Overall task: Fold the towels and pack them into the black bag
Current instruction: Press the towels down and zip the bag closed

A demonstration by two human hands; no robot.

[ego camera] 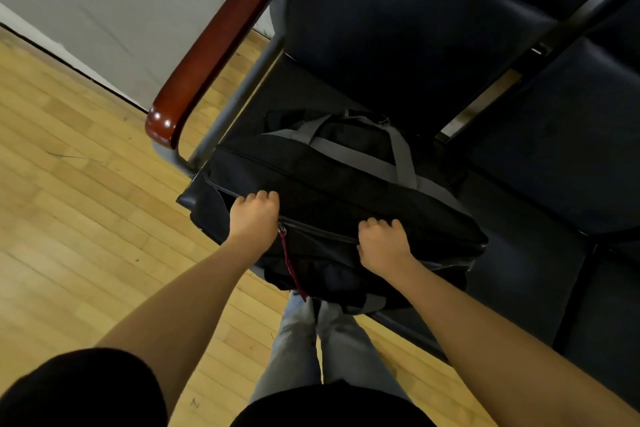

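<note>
A black bag (332,184) with grey handle straps (398,149) lies on the left seat of a dark bench. Along its near top edge runs a zip, with a red pull tag (292,263) hanging down the front. My left hand (254,215) grips the bag's edge near the zip's left end, fingers curled over the opening. Further right on the same edge my right hand (384,243) grips the fabric with curled fingers. No towels show; the inside of the bag is hidden.
The bench (519,184) has dark padded seats and a glossy brown wooden armrest (207,59) at its left end. Wooden floor (86,218) spreads to the left, a pale wall (121,10) behind it. My jeans-clad legs (329,350) stand against the seat's front.
</note>
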